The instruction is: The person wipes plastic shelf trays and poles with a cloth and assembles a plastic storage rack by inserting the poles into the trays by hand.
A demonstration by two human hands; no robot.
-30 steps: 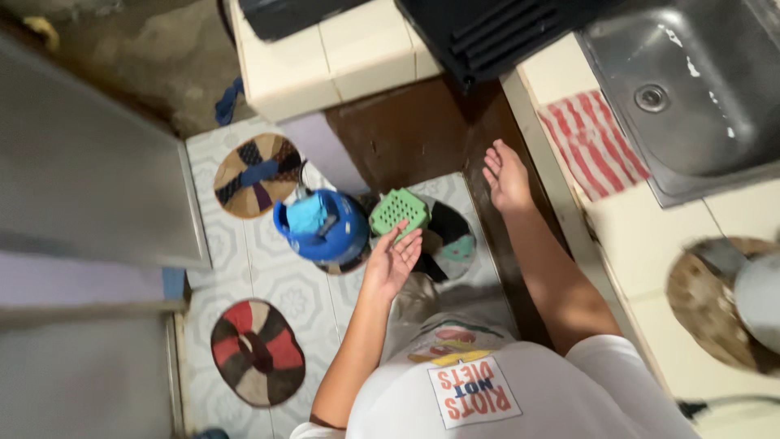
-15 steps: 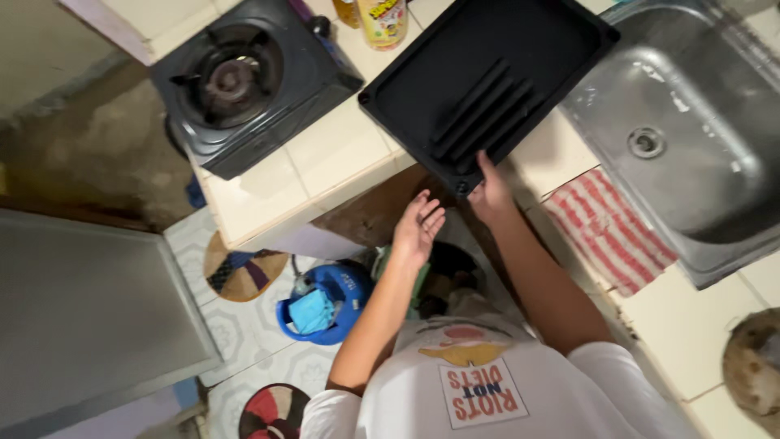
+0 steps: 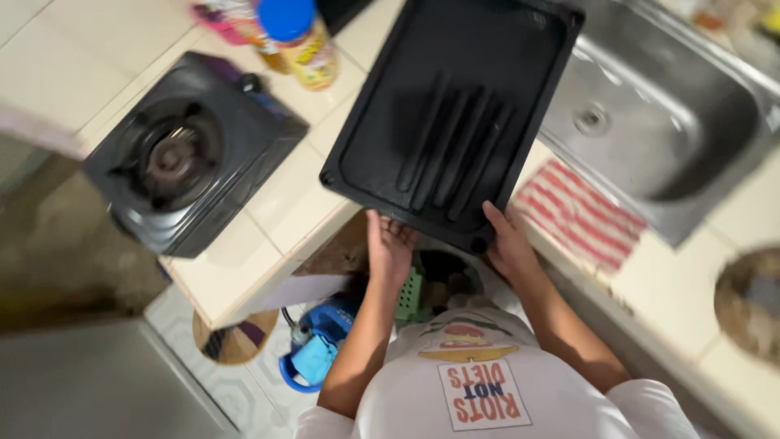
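both hands are at the near edge of the black tray [image 3: 455,122] in the upper middle of the frame; the left hand [image 3: 390,248] has its fingers curled under the edge, the right hand [image 3: 508,244] grips the corner; the tray lies on the tiled worktop [image 3: 288,195], between the black stove [image 3: 183,154] and the steel sink [image 3: 658,122], beside a striped cloth [image 3: 577,215].

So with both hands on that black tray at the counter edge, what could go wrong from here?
The black tray overhangs the counter edge; the left hand and right hand touch only its near rim, so it might tip towards the blue gas cylinder below. Its far side could also knock the blue-capped bottle.
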